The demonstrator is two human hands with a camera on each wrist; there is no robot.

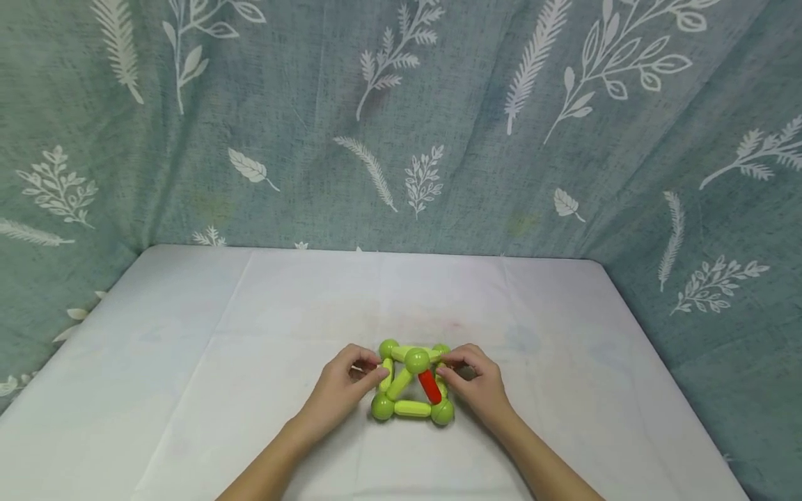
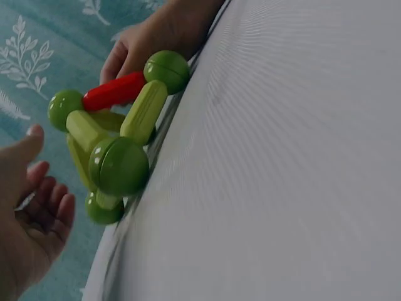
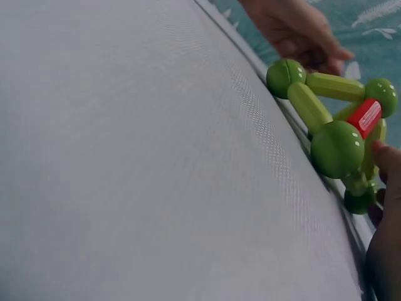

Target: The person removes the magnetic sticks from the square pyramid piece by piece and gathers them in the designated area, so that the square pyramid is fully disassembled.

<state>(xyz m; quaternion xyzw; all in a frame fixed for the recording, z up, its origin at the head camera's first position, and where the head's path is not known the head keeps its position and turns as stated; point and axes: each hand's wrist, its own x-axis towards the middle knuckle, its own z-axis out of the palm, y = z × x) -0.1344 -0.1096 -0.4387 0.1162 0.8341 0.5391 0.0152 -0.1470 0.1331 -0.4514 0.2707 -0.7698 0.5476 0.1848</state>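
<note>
A pyramid of magnetic rods and balls stands on the white-covered table. Its balls (image 1: 417,360) are green, and its rods (image 1: 412,409) are yellow-green apart from one red rod (image 1: 429,387) on the near right slope. My left hand (image 1: 341,383) is beside the left side of the pyramid; in the left wrist view, a small gap separates its loosely bent fingers from the balls. At the right side, my right hand (image 1: 481,381) has its thumb against a rod and its fingers by the rear ball (image 3: 359,200), gripping the pyramid there. Part of those fingers is hidden.
White cloth (image 1: 301,306) covers the table around the pyramid. A teal curtain (image 1: 376,139) with white leaf prints hangs behind the table and along both sides.
</note>
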